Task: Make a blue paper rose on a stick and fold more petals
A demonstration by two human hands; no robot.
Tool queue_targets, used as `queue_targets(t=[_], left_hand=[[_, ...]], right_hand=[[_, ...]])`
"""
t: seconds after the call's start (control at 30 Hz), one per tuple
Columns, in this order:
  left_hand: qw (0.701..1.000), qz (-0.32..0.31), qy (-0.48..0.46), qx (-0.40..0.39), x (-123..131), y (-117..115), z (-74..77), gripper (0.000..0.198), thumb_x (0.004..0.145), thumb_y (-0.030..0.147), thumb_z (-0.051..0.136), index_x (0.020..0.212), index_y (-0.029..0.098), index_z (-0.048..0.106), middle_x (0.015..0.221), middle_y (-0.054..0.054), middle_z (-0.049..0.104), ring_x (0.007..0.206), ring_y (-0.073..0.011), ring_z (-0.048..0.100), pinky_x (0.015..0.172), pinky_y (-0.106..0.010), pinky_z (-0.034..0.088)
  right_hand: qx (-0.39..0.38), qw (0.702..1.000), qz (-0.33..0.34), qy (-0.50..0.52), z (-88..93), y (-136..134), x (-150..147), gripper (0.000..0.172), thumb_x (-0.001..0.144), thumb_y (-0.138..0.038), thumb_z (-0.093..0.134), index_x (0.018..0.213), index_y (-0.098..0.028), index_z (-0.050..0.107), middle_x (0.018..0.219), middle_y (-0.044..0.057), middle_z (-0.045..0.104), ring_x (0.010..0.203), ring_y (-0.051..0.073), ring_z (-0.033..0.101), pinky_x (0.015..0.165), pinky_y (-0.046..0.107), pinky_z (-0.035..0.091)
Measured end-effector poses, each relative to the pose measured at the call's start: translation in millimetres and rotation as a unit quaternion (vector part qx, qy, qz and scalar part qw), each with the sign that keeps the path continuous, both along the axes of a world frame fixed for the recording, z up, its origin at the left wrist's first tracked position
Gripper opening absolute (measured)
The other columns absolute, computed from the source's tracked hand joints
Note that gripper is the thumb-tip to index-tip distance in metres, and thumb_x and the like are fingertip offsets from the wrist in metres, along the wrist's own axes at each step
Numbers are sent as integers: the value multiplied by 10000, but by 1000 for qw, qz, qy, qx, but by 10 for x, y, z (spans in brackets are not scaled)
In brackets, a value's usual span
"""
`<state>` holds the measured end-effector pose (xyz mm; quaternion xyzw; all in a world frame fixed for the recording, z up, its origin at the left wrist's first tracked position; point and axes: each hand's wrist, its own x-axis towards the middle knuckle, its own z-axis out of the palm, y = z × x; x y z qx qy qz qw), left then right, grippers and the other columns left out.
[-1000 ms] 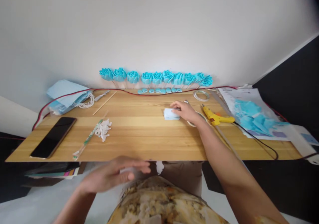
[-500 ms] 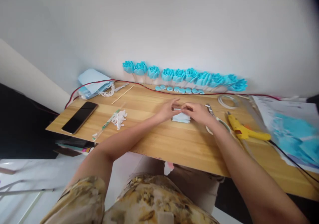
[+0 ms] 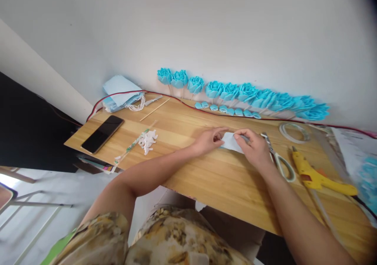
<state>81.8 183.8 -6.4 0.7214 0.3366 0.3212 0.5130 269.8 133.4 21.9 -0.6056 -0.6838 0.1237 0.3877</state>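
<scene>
A small pale blue piece of fabric-like sheet [image 3: 231, 142] lies between my two hands, just over the table. My left hand [image 3: 209, 140] is curled at its left end, the thumb against the edge and the index finger arched above. With thumb and fingers, my right hand [image 3: 252, 146] pinches the sheet's upper right part. Scissors [image 3: 284, 167] with pale handles lie beside my right wrist, partly covered by it. Beyond my hands, several small rolled blue pieces [image 3: 226, 110] lie in a row.
Blue fabric flowers [image 3: 229, 91] on sticks line the wall, with a red-black cable [image 3: 182, 101] in front. At right are a yellow glue gun [image 3: 316, 174] and a clear coil [image 3: 294, 133]. Leftward are a phone [image 3: 103, 133], white scraps [image 3: 148, 141], a stick [image 3: 154, 110] and stacked blue sheets [image 3: 122, 91].
The view has shifted, bringing the scissors into fuller sight. My hands have moved apart, and the pale blue sheet, lying under them before, is now spread between them with my right hand pinching it.
</scene>
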Motion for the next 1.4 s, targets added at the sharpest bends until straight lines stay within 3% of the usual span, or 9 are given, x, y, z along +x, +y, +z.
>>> queue_targets(t=[0.4,0.67,0.8,0.93,1.13,1.27,1.4], left_hand=[[1000,4,6,-20,12,7,-14,498,818,76,638,1315,112,626,779,10,635,694,-109,548,696,-230,460],[998,18,-29,-50,13,-21,-15,206,814,110,623,971,138,753,904,-39,739,761,-133,623,738,-241,474],[997,19,-44,-68,-21,-36,47,98,800,159,653,835,151,745,832,-17,730,749,-128,619,753,-245,469],[994,26,-44,-93,-42,-49,79,74,778,212,671,776,164,728,763,-2,706,712,-124,596,725,-252,458],[986,41,-73,-143,-63,-44,128,169,721,327,725,762,164,704,700,3,678,652,-114,567,686,-250,467],[982,43,-109,-149,-86,-14,151,275,693,427,760,744,167,685,672,6,660,624,-111,558,663,-250,479],[983,41,-101,-146,-91,-7,167,251,709,401,757,710,171,657,628,24,615,594,-100,537,649,-244,467]], right_hand=[[21,998,-52,29,-40,-3,4,247,856,-435,592,881,-219,708,821,55,755,717,215,663,650,315,474],[-2,986,-82,148,-53,23,-11,281,786,-439,668,919,-198,728,867,53,750,733,193,622,675,320,469],[-37,960,-76,266,-71,43,-18,324,740,-430,720,983,-216,723,813,12,715,644,151,557,593,283,435],[-54,936,-62,342,-51,46,-27,336,716,-412,756,996,-232,712,779,-13,685,652,141,559,602,272,441],[-54,920,-60,384,16,36,-47,358,685,-418,761,988,-241,688,752,-30,645,660,136,554,639,281,460],[-70,896,-48,437,-9,48,-64,402,655,-435,792,992,-247,678,709,-46,613,615,122,538,571,257,439],[-78,873,-42,479,-59,99,-1,444,632,-495,816,975,-261,658,753,-24,656,657,147,596,577,273,477]])
